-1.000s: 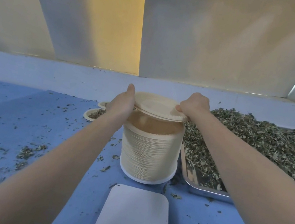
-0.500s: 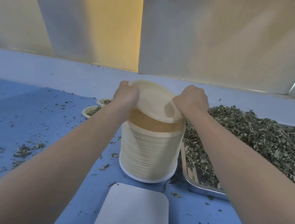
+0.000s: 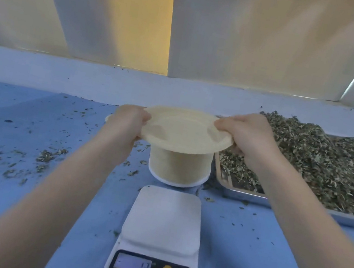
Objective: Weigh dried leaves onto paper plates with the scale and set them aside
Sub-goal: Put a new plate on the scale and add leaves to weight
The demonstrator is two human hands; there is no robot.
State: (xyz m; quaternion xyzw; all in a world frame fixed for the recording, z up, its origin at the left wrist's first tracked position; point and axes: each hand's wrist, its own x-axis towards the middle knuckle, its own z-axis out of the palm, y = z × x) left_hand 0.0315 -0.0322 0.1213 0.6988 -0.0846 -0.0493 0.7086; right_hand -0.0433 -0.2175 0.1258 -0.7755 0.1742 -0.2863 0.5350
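Metal tray (image 3: 243,194) heaped with dried leaves (image 3: 313,158). Paper plate (image 3: 183,132) empty, gripped by rims: left hand (image 3: 129,123), right hand (image 3: 242,133), above plate stack (image 3: 178,167) and scale (image 3: 164,221).

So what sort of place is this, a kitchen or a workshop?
Probably a small workroom for portioning dried herbs or tea, not a kitchen. A metal tray is heaped with dried leaves, a digital scale sits in front, and a stack of paper plates stands behind it.
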